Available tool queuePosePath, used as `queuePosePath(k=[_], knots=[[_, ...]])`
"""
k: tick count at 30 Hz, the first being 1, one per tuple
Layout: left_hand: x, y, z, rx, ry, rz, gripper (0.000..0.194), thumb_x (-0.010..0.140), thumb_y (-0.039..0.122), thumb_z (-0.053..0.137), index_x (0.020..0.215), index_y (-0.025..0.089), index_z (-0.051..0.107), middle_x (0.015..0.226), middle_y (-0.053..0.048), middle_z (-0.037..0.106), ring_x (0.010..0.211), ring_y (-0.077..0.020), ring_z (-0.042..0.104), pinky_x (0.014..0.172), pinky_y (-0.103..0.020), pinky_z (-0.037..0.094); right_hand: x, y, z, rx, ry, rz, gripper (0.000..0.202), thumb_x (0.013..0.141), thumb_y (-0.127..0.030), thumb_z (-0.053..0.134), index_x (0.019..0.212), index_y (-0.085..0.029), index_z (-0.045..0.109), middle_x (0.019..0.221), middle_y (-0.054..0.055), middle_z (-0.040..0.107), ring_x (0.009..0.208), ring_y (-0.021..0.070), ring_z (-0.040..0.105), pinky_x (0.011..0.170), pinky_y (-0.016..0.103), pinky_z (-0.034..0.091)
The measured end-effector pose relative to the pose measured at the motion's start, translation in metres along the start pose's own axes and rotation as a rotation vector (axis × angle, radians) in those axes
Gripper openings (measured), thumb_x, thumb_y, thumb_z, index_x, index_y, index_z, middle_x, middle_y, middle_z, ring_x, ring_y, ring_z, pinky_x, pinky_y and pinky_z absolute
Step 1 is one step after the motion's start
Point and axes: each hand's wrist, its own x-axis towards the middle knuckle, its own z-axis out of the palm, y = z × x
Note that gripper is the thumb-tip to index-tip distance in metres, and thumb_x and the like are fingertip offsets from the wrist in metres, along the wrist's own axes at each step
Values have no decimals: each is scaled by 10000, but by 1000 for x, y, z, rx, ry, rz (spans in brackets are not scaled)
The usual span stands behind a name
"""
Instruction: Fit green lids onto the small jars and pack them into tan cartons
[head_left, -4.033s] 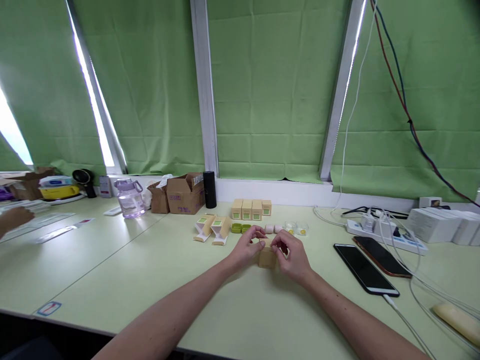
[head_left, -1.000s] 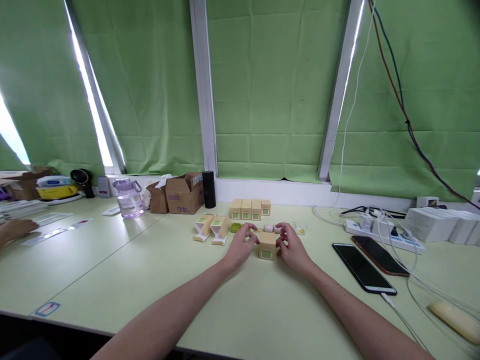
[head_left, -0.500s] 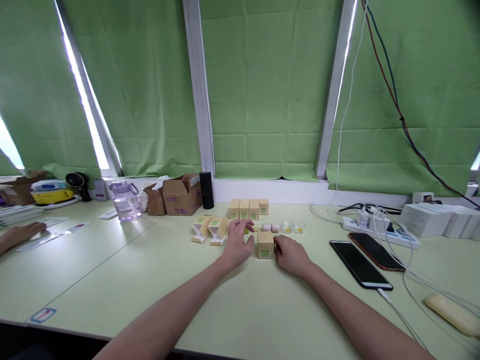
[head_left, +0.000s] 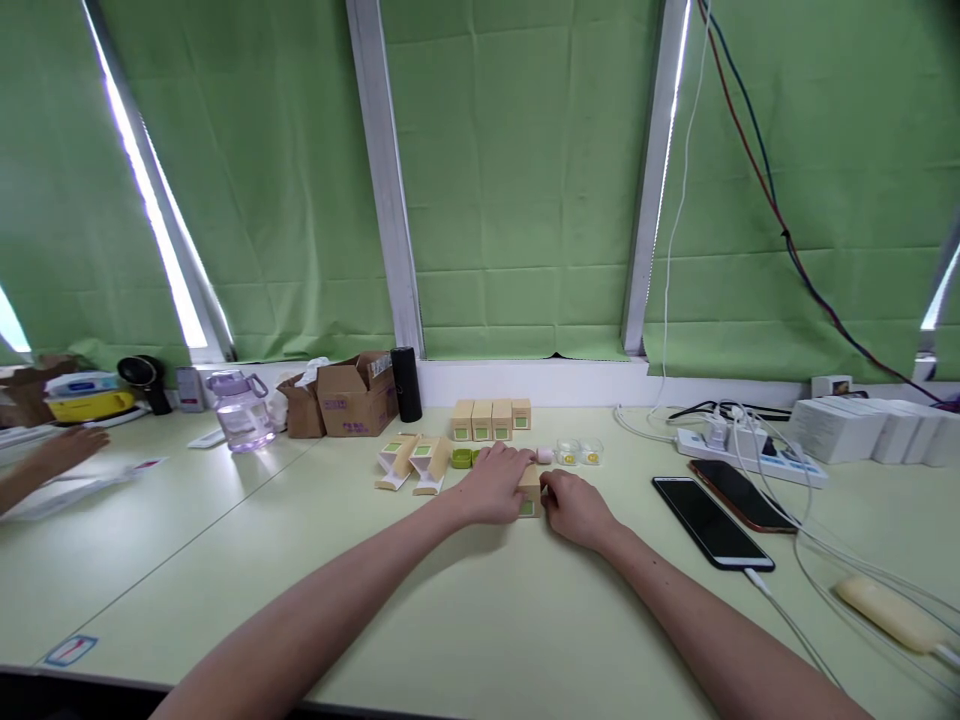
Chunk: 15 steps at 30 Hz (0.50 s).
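A small tan cardboard box [head_left: 529, 503] with a green label stands upright between my hands. My right hand [head_left: 576, 508] is curled closed, thumb and fingertips on the box's right edge. My left hand [head_left: 491, 485] reaches across the box's left and top, its fingers stretched out towards a pale pink cylinder [head_left: 544, 455]; its fingertips are partly hidden. Beside the left hand sit small green containers [head_left: 461, 458]. Two opened tan boxes [head_left: 431, 462] with raised flaps lie further left. Clear round containers [head_left: 579, 453] with yellow centres are right of the cylinder.
Several closed tan boxes [head_left: 481, 420] stand in a row behind. Two phones [head_left: 712, 523] and a power strip [head_left: 750, 458] with trailing cables occupy the right. A purple bottle [head_left: 241, 412] and a brown carton [head_left: 356, 397] are at left. Another person's hand [head_left: 71, 450] is at far left.
My left hand has moved right, from beside the box to over its left and top, uncovering the green containers. My right hand stays at the box. The view has shifted slightly.
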Motion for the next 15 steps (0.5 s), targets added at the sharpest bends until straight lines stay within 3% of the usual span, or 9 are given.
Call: queuePosePath(k=[3, 9, 12, 15], knots=[[22, -4, -12, 18, -66, -18, 545, 583, 126, 760, 1104, 256, 665, 986, -96, 696, 1074, -395, 579, 1026, -497, 382, 0, 0, 0, 2, -6, 3, 177, 860, -99, 586, 969, -204, 678, 987, 82, 720, 891, 222, 648, 654, 280, 319], [82, -1, -42, 177, 16, -4, 619, 620, 110, 740, 1215, 227, 616, 1072, -131, 698, 1189, -425, 525, 1077, -516, 303, 0, -2, 1, -15, -26, 14, 200, 893, -130, 555, 1024, -206, 686, 1049, 90, 721, 941, 240, 651, 665, 291, 333], [111, -3, -44, 376, -30, -16, 710, 654, 100, 707, 1337, 199, 538, 1163, -168, 682, 1220, -417, 496, 1049, -515, 312, 0, -3, 1, -28, -37, 19, 205, 902, -136, 546, 1040, -208, 678, 1065, 89, 721, 958, 247, 652, 662, 295, 330], [130, -12, -33, 489, -53, -68, 708, 697, 105, 666, 1381, 175, 496, 1218, -184, 671, 1215, -394, 496, 1011, -493, 333, 0, -4, 1, -41, -45, 21, 207, 907, -136, 541, 1049, -210, 672, 1083, 85, 720, 976, 242, 650, 667, 294, 334]])
